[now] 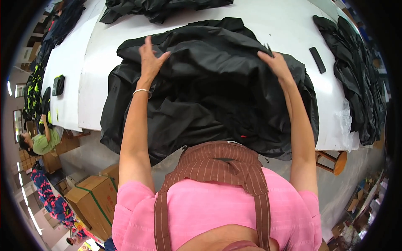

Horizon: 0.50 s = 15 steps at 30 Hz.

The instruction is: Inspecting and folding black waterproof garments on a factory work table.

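A large black garment (217, 71) of thin, slightly shiny cloth lies bunched across the white table, its near edge hanging over the front toward my apron. My left hand (151, 62) rests at its upper left part, thumb and fingers spread and nothing held. At the upper right of the cloth is my right hand (276, 66), its fingers partly curled. A small dark pointed tool, apparently thread snips (269, 48), sticks out from it. The grip on this tool is partly hidden. A small red mark (243, 136) shows on the near part of the garment.
More black cloth lies at the far edge (163, 9) and in a pile on the right (356, 79). A black phone-like slab (318, 60) and clear plastic (344, 121) are on the white table (100, 46). Cartons (93, 203), a stool (340, 163) and a seated person (44, 140) are nearby.
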Tool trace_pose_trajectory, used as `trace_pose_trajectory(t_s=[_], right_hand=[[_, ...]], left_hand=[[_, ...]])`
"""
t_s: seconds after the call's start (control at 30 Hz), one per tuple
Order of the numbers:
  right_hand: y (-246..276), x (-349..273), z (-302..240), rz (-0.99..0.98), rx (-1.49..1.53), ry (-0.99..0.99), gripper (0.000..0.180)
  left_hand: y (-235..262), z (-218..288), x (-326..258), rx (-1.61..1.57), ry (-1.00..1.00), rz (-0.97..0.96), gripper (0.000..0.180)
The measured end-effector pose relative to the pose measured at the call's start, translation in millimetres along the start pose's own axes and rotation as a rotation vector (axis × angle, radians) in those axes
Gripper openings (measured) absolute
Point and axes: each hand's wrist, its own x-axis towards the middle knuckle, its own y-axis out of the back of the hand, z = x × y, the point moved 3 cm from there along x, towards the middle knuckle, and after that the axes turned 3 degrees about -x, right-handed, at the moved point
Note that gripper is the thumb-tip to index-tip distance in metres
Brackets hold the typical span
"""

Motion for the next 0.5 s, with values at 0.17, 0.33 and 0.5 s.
trace_pose_trajectory(t_s=[0.17,0.33,0.5], right_hand=[[-41.3,-141.6,-15.0,-0.531,-0.110,0.205,0.017],[-34.7,-194.3,27.1,-0.638,0.019,-0.149,0.019],[-5.0,-215.3,22.6,-0.358,0.150,-0.226,0.027]], left_hand=[[29.2,26.6,-1.1,0.736,-0.413,0.036,0.089],[53.9,8.9,-25.9,0.578,-0.397,-0.413,0.047],[152.2,16.2,-59.6,0.203,-0.252,-0.095,0.022]])
